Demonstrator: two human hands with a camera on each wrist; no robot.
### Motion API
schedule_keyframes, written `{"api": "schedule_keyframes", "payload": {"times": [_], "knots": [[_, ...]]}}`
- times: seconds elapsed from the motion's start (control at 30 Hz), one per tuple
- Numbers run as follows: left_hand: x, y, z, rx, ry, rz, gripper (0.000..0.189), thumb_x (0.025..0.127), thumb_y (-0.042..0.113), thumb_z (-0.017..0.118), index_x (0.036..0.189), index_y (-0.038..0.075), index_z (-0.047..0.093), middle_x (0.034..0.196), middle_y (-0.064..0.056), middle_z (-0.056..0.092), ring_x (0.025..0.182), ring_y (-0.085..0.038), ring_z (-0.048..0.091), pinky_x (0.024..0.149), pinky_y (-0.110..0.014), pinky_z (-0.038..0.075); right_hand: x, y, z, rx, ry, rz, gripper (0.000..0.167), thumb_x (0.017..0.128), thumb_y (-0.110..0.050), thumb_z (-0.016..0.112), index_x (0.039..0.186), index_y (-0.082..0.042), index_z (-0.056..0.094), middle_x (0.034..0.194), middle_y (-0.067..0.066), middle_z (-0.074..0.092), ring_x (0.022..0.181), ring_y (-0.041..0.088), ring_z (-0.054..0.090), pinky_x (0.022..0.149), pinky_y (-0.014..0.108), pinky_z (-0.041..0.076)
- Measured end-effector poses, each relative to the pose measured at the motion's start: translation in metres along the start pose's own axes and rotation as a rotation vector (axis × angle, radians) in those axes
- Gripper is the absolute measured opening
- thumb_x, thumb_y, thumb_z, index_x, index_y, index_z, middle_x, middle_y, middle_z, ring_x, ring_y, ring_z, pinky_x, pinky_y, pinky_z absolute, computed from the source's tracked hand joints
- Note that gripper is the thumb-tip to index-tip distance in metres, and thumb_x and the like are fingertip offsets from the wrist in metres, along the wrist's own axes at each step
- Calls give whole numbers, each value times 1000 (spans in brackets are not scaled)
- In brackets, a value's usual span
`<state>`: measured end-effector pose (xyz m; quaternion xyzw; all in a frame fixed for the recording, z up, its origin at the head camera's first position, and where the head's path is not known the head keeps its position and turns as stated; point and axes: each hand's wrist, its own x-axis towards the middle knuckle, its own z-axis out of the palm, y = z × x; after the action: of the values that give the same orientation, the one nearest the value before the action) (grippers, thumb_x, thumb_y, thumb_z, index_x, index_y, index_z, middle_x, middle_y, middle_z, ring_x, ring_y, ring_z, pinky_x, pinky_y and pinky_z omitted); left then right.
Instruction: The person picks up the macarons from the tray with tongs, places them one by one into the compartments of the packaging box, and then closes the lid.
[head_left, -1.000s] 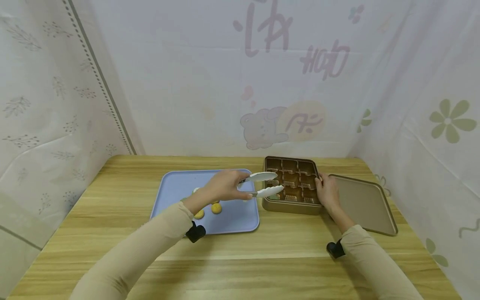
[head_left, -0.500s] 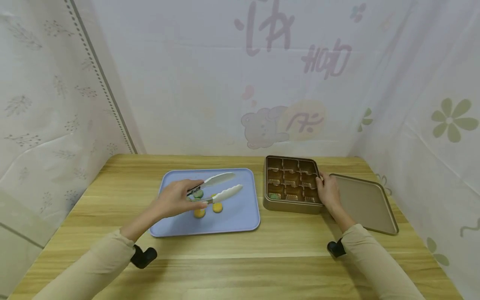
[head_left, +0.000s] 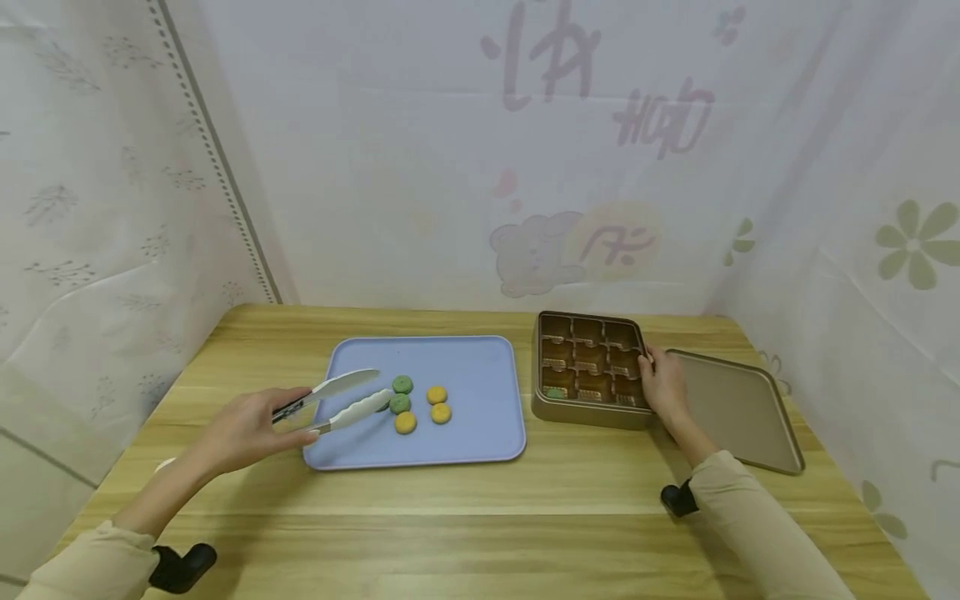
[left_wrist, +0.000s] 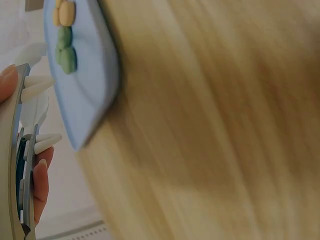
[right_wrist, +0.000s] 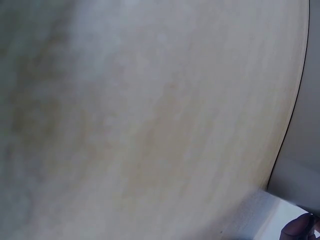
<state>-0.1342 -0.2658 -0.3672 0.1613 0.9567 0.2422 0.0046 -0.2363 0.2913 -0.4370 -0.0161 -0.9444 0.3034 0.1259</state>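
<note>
My left hand (head_left: 243, 429) holds a pair of tongs (head_left: 358, 410) with white scalloped tips. The tips stand apart with nothing between them, over the left part of a blue tray (head_left: 480, 437). On that tray lie green round cookies (head_left: 402, 384), one partly behind a tong tip, and three yellow round cookies (head_left: 441, 413). In the left wrist view the tongs' white tips (left_wrist: 35, 107) show beside the tray. My right hand (head_left: 666, 390) grips the right side of a brown-gold tin (head_left: 592, 414) with a divided insert. One green piece (head_left: 556, 393) sits in its front-left compartment.
A flat brown-gold lid (head_left: 738, 408) lies on the wooden table (head_left: 480, 542) right of the tin, close to my right hand. Printed cloth (head_left: 420, 167) hangs behind the table and at both sides. The right wrist view is mostly blurred tabletop.
My left hand has moved left with the spread tongs, from over the tin back across the tray to its left edge, uncovering the cookies. My right hand stays at the tin.
</note>
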Motion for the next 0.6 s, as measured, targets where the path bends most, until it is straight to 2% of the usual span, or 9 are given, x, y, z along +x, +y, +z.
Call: {"api": "schedule_keyframes", "payload": {"times": [0.13, 0.27, 0.37, 0.47, 0.53, 0.6], "knots": [[-5, -6, 2, 19, -21, -18, 69, 78, 37, 75, 128, -5, 54, 52, 11, 25, 44, -2, 13, 46, -23, 27, 0, 1, 0, -1, -2, 9, 42, 101, -14, 40, 134, 12, 42, 105, 33, 52, 100, 44, 47, 80, 54, 39], [-5, -10, 4, 34, -44, -39, 70, 77, 41, 75, 129, -2, 54, 51, 10, 24, 43, -2, 15, 44, -22, 26, 0, 2, 0, -10, 4, 4, 41, 101, -14, 40, 134, 11, 43, 103, 32, 53, 98, 43, 47, 78, 53, 40], [-4, -12, 5, 38, -57, -40, 71, 76, 41, 75, 129, -2, 55, 57, 6, 40, 44, -2, 16, 44, -22, 26, 0, 1, 0, -15, 8, 2, 41, 101, -14, 41, 134, 11, 43, 101, 31, 53, 95, 42, 48, 75, 51, 40], [-2, -14, 6, 41, -60, -22, 71, 75, 41, 76, 128, -2, 55, 77, -5, 61, 45, -2, 19, 45, -23, 27, 0, 1, 1, -16, 12, -2, 41, 101, -14, 42, 134, 11, 43, 99, 30, 54, 93, 41, 48, 73, 50, 40], [-1, -16, 6, 40, -58, -8, 70, 75, 40, 77, 127, -3, 56, 90, -9, 65, 46, -2, 20, 47, -23, 27, 0, 1, 1, -13, 13, -4, 41, 101, -14, 42, 133, 11, 43, 99, 30, 54, 93, 41, 48, 73, 50, 41], [0, -17, 6, 40, -61, 4, 69, 75, 39, 77, 127, -2, 56, 85, -7, 64, 46, -2, 21, 47, -23, 27, 0, 1, 1, -7, 11, -4, 41, 101, -14, 42, 133, 11, 43, 100, 31, 53, 93, 41, 48, 73, 50, 40]]}}
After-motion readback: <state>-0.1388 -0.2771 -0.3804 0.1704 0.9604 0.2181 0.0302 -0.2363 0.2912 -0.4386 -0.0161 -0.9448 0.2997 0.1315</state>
